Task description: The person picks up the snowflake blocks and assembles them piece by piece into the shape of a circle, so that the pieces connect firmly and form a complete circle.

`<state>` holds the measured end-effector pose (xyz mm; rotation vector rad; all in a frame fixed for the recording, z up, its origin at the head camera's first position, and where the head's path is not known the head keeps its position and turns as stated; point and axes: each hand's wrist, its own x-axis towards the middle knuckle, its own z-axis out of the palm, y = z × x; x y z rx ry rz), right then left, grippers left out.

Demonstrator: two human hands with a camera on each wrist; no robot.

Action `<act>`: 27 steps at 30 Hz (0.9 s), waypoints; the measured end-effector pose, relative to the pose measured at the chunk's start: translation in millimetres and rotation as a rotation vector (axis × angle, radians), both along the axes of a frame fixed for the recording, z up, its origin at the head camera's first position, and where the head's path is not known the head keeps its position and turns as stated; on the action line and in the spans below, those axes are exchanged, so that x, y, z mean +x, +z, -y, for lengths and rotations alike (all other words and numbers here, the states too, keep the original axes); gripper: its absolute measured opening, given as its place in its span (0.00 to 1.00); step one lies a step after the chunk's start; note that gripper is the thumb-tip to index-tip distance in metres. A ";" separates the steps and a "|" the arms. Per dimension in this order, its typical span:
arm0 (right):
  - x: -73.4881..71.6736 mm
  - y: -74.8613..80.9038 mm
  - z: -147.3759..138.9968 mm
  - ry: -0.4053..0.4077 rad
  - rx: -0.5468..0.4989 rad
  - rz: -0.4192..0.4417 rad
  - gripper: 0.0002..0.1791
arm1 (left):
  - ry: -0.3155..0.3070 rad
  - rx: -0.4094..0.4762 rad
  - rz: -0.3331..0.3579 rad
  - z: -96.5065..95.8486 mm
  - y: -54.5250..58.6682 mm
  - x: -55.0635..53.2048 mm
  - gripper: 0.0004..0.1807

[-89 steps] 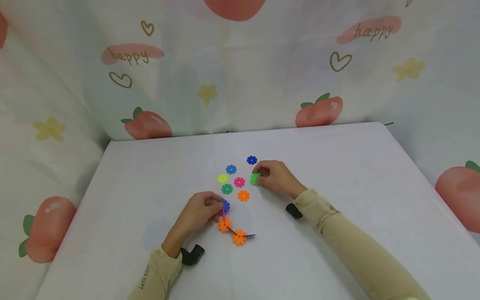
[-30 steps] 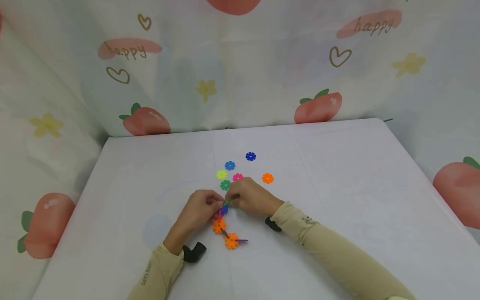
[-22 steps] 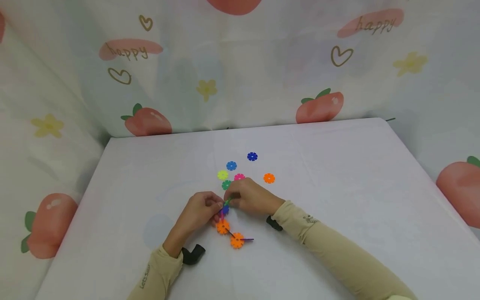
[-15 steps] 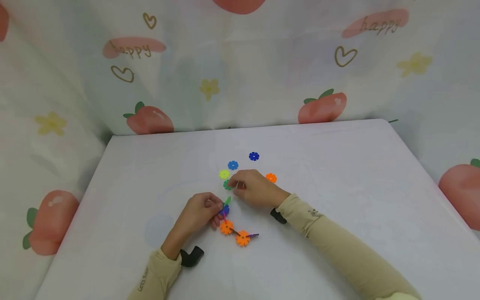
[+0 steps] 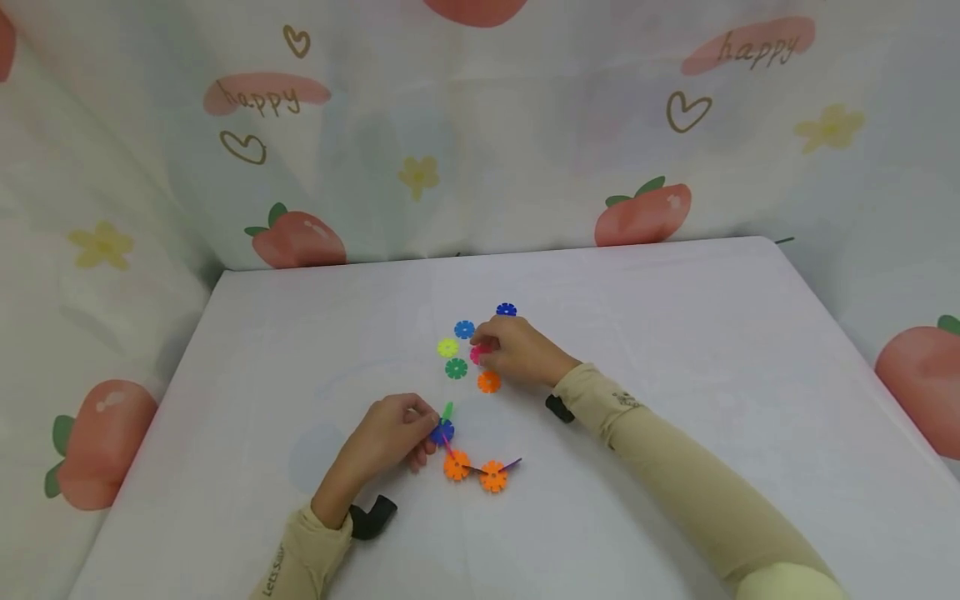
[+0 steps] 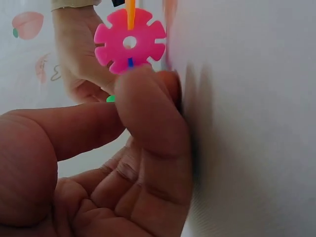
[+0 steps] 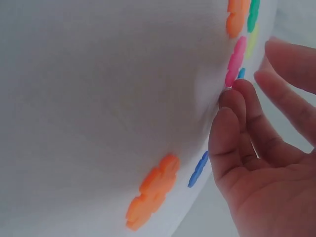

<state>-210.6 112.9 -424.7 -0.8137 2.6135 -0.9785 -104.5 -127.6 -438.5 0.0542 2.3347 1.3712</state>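
Observation:
My left hand [image 5: 390, 427] pinches a blue notched disc [image 5: 442, 432] between thumb and finger, near the table. A green disc [image 5: 447, 411] is slotted into its top. Below runs a linked chain: a pink disc [image 6: 129, 42], an orange disc [image 5: 457, 466], a dark edge-on piece, a second orange disc [image 5: 493, 477] and a purple disc [image 5: 513, 464]. My right hand [image 5: 522, 352] hovers palm down with loosely bent fingers over a loose pink disc [image 7: 235, 64]. In the right wrist view that disc lies just beyond the fingertips; whether they touch it I cannot tell.
Around my right hand lie loose discs: light blue [image 5: 464, 329], yellow [image 5: 447, 347], green [image 5: 456, 368], orange [image 5: 489, 382] and dark blue [image 5: 506, 309]. Another orange disc [image 7: 153, 192] shows under the right hand. A printed curtain [image 5: 465, 125] stands behind the white table [image 5: 675, 317].
My right hand brought the light green disc to the blue one, let go of it there, and moved back up and right. My left hand shifted slightly down and left with the chain.

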 end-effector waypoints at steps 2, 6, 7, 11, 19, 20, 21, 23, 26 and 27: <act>-1.9 -0.9 1.5 0.000 0.013 0.010 0.13 | -0.014 -0.050 -0.046 1.3 1.6 -2.0 0.08; -3.1 -1.6 5.0 -0.020 0.067 0.041 0.13 | -0.067 -0.116 -0.139 5.0 4.4 -7.6 0.11; -3.4 -1.9 5.8 -0.027 0.084 0.048 0.13 | -0.084 -0.119 -0.151 5.9 5.0 -9.1 0.12; -4.5 -3.0 7.7 -0.034 0.147 0.043 0.12 | -0.160 -0.088 -0.159 7.3 3.3 -15.6 0.16; -3.4 -5.5 4.7 -0.058 0.070 0.057 0.09 | -0.188 -0.099 -0.182 -1.1 -1.8 -18.5 0.09; -2.9 -5.6 4.0 -0.072 0.051 0.063 0.08 | -0.179 -0.110 -0.189 -2.3 -1.2 -17.7 0.08; -2.2 -5.3 3.3 -0.084 0.034 0.071 0.08 | -0.170 -0.121 -0.188 -3.6 -0.6 -16.7 0.07; 0.0 -3.5 2.0 -0.114 0.003 0.083 0.06 | -0.158 -0.137 -0.198 -5.5 0.6 -15.3 0.06; 3.7 -1.4 1.5 -0.155 -0.034 0.102 0.06 | -0.153 -0.158 -0.213 -7.5 1.6 -14.5 0.06; 5.2 -1.1 1.5 -0.166 -0.049 0.113 0.06 | -0.152 -0.162 -0.216 -7.9 1.6 -14.5 0.06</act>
